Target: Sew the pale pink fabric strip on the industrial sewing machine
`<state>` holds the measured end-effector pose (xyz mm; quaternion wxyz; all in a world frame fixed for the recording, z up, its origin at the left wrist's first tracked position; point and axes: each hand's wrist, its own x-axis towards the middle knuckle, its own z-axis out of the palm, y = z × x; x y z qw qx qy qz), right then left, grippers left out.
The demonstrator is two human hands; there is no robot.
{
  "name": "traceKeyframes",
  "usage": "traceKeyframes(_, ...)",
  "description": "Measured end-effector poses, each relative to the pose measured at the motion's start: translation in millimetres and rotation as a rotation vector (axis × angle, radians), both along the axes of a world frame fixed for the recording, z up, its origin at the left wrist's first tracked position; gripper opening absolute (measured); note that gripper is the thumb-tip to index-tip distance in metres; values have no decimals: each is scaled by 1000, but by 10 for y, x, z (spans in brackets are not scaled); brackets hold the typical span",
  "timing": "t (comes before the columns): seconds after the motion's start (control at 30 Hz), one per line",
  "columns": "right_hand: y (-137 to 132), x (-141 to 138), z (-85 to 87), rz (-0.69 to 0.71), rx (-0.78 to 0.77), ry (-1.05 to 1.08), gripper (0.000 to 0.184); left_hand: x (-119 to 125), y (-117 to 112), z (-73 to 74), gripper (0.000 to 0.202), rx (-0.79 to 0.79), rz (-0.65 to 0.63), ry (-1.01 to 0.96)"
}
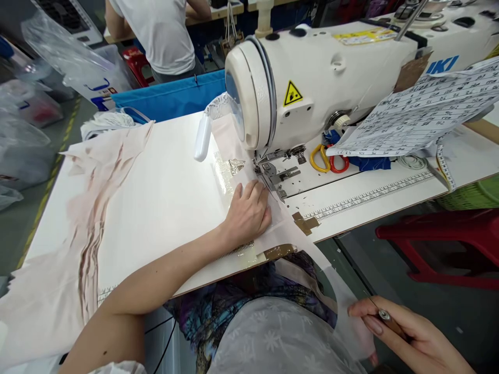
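Beside the presser foot (273,175) of the sewing machine (304,88), my left hand (249,210) is closed, its bent fingers pressing on a pale pink fabric piece (286,223). Its fingertips are partly hidden. The fabric runs off the table's front edge and down to the right as a narrow strip. At the lower right, my right hand (417,332) grips an awl (392,323) with a wooden handle and thin metal spike. The strip's lower end (356,327) lies at the thumb and fingertips of this hand.
Stacked pink fabric pieces (91,234) lie on the table's left. Scissors (329,160), a blue cloth (368,163) and a printed sheet (421,109) are right of the needle. A red stool (436,244) stands at right. Another person (159,34) sits beyond a blue cloth bin (171,98).
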<state>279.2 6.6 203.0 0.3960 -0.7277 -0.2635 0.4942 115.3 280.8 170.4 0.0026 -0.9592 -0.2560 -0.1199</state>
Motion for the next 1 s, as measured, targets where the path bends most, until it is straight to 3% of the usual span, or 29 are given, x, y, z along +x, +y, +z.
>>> traceKeyframes(0.67, 404, 5, -164, 149, 182, 109, 34, -1, -7, 30, 41, 6, 6, 39)
traceKeyframes(0.87, 534, 84, -310, 325, 324, 122, 23, -1, -6, 25, 41, 10, 6, 33)
traceKeyframes(1.0, 597, 92, -357, 339, 332, 89, 24, 2, -6, 18, 41, 22, 3, 17)
